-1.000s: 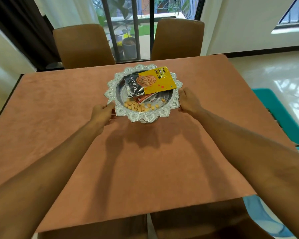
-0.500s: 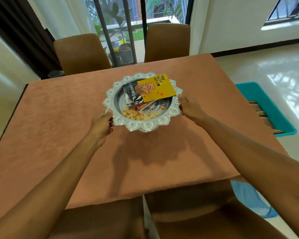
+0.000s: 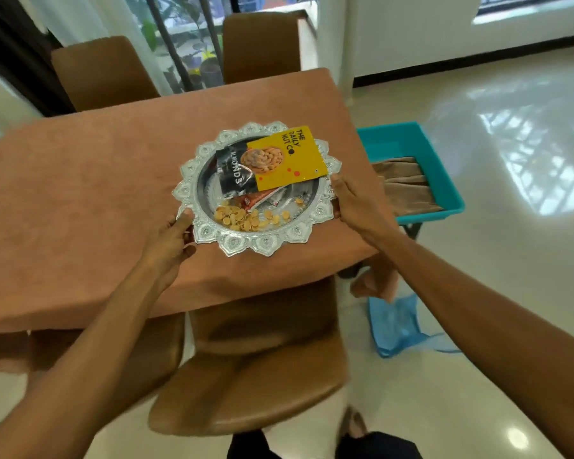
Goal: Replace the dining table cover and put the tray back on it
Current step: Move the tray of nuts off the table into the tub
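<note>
Near chair (image 3: 256, 359) is tucked under the table edge, right below the arms. Don't lean over it, and don't clip its back if the tray comes down.

Left hand (image 3: 171, 236) grips the tray's near-left rim, thumb on top and fingers curled underneath. Right hand (image 3: 352, 202) grips the right rim, thumb on the scalloped edge; its fingers are mostly hidden below. Both are closed on the tray (image 3: 256, 246), on opposite sides, so the load looks balanced.

The tray sits over the near-right part of the table cover (image 3: 80, 193), close to the right edge. I can't tell if it's resting on the cloth or just clear of it.

My read: this is a two-handed carry of the tray, either onto or off the cover. To do it well:
- Carry it level. Loose nuts (image 3: 242, 220) are pooled at the near side and will roll out if it tips.
- The yellow packet (image 3: 289, 160) overhangs the far-right rim and lies on the black almonds packet (image 3: 234, 173). No jerks, or it slides off.
- Lift or lower straight. Dragging would likely ruck the cloth.
- If setting down, aim for the table centre, then release both hands together.

Right of the table is a turquoise bin (image 3: 441, 167) holding folded brown cloth (image 3: 408, 187), and a blue cloth (image 3: 398, 326) is on the floor by the corner, a trip risk. Two far chairs (image 3: 103, 71) stand behind.
</note>
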{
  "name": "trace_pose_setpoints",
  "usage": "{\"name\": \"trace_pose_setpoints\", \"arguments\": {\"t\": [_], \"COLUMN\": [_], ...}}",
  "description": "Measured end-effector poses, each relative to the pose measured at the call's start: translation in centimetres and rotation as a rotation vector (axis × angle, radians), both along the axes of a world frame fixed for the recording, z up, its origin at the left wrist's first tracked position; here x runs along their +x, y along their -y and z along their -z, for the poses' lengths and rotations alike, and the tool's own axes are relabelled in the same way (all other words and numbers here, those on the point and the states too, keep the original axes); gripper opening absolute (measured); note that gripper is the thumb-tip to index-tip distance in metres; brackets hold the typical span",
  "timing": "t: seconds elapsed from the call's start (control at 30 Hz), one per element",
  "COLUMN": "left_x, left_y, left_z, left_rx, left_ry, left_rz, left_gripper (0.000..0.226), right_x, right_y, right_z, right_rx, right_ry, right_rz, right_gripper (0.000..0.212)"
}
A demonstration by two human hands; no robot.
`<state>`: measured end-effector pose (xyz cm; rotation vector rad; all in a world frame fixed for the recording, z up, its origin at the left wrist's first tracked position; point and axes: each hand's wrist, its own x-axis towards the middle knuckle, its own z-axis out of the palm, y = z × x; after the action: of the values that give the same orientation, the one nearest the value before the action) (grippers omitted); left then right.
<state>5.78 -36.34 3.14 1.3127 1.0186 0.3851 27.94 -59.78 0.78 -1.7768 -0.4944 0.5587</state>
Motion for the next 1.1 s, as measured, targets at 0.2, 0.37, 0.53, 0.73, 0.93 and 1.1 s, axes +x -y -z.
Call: {"name": "trace_pose_setpoints", "arguments": {"t": [0.2,0.37,0.53,0.73,0.93,1.1], "left_x": [3.6,9.4,15.9,25.5,33.4,38.2], "left_y": [8.6,14.5,18.3,21.1,22.5,22.3], "left_z": [0.6,0.2,1.2,3.7,5.6,7.5], "left_rx": [-0.079,-0.065,-0.053,-0.062,-0.069,-0.091], "left_ry": [0.028,0.018,0.008,0.037,0.021,-0.019], "left_rz": [0.041,0.158,0.279,0.373,0.44,0.442], "left_gripper": [0.029,0.027,0.023,0.023,0.024,0.017], "right_x": [3.1,6.0,9.6,16.3,22.4,27.4], "right_y": [9.7,17.2,22.3,26.5,28.6,28.7], "right_z": [0.2,0.0,1.1,3.0,3.7,5.1], "right_rx": [-0.012,-0.008,-0.053,-0.105,-0.208,-0.237], "right_ry": [0.098,0.043,-0.004,-0.065,-0.069,-0.118], "right_rz": [0.093,0.242,0.384,0.486,0.507,0.474], "right_gripper": [0.03,0.027,0.029,0.029,0.026,0.026]}}
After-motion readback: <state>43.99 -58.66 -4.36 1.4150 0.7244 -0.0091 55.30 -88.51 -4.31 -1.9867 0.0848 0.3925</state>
